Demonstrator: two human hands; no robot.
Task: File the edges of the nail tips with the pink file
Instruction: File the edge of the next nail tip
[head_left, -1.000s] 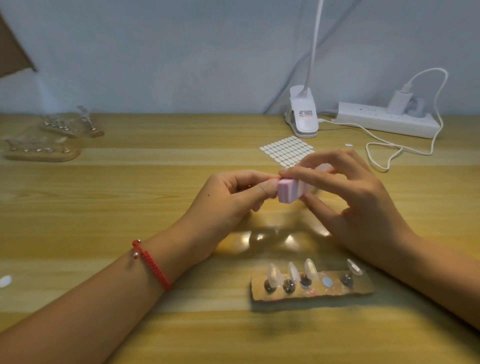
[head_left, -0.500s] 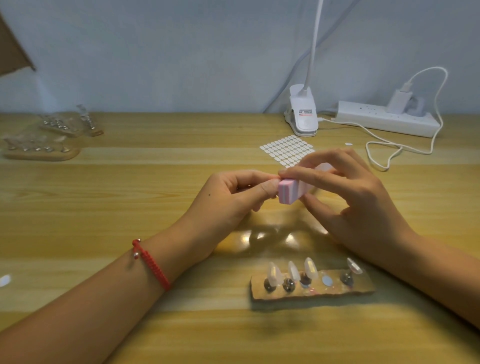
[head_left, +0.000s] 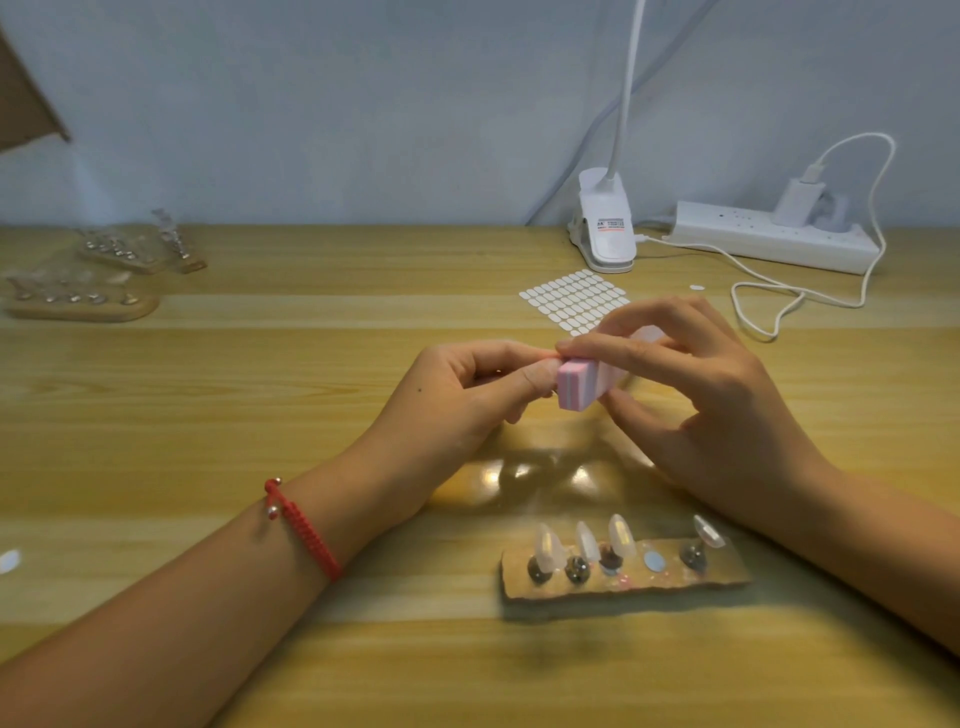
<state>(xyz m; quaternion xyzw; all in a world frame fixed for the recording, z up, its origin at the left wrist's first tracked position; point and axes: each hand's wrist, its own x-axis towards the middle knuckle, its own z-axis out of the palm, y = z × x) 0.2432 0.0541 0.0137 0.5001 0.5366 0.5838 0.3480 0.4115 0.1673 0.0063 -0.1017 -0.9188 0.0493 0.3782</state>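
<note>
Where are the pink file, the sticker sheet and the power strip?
pink file (head_left: 731, 387), head view, its striped end face.
sticker sheet (head_left: 571, 300), head view, middle of the sheet.
power strip (head_left: 748, 236), head view, its bare top face.

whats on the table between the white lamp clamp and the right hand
A sheet of small white oval stickers lies flat on that stretch, as the head view shows.

Soft even light, table (head_left: 260, 405) glare, blurred edges

My right hand (head_left: 727, 405) grips the pink file (head_left: 579, 385); my left hand (head_left: 462, 400) pinches a small piece, mostly hidden, at its end. Nearer me, a holder (head_left: 623, 592) of upright nail tips (head_left: 621, 535) lies on the bench (head_left: 260, 415).
</note>
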